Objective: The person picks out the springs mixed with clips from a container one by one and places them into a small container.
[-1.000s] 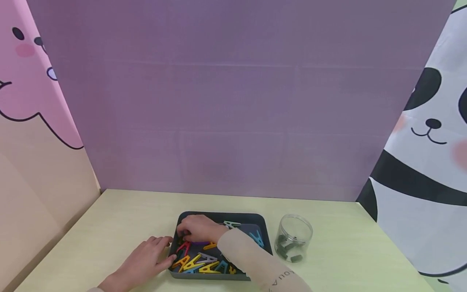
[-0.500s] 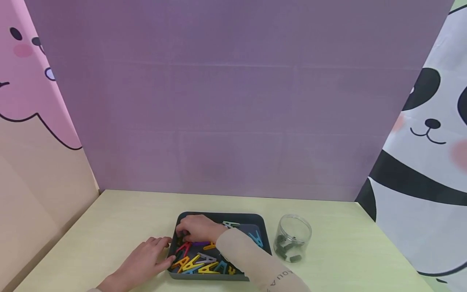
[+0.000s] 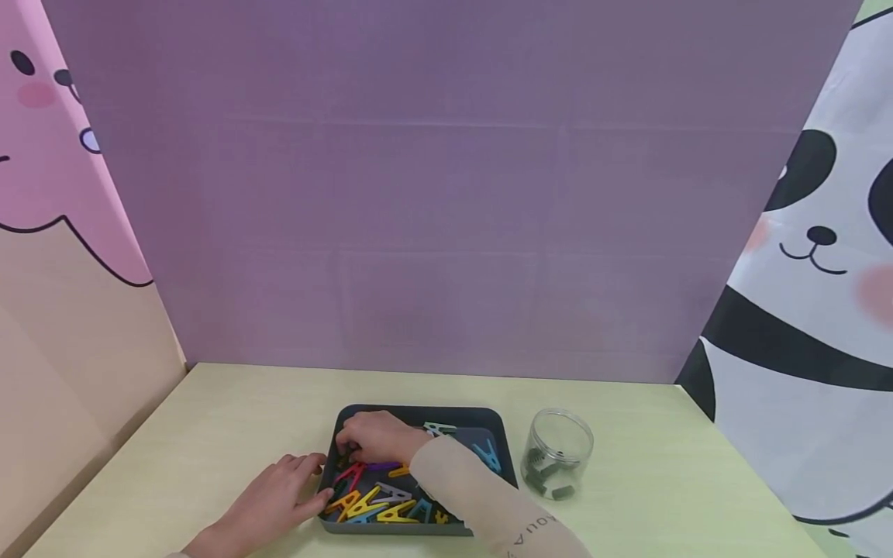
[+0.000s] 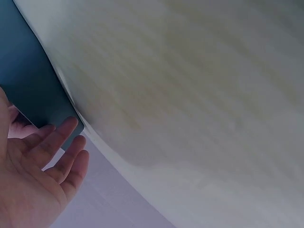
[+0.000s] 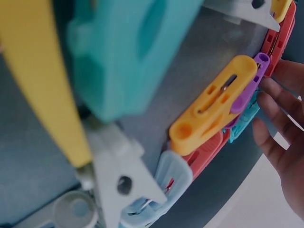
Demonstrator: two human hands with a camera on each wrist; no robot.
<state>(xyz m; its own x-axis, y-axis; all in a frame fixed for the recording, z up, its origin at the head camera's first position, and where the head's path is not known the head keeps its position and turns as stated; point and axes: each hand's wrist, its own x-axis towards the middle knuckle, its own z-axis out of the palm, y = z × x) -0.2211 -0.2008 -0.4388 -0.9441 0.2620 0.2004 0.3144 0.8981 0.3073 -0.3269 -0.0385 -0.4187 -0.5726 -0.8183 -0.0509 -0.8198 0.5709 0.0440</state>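
A dark grey tray on the table holds several plastic clothespins, among them a yellow clothespin, an orange clothespin and a purple clothespin. My left hand rests by the tray's left side, its relaxed fingers touching the wall. In the left wrist view, those fingers lie near the tray's edge and hold nothing. Inside the tray's far left corner is my right hand. Its fingertips reach beside a red clothespin and the purple one, with no clothespin visibly gripped; the thumb is hidden.
Right of the tray stands a clear round jar with several dark green pieces in it. A light wooden table lies beneath. Behind it hangs a purple backdrop, and a panda print covers the right side.
Both hands keep nearly the same places and poses. The whole head view has slid very slightly to the left.
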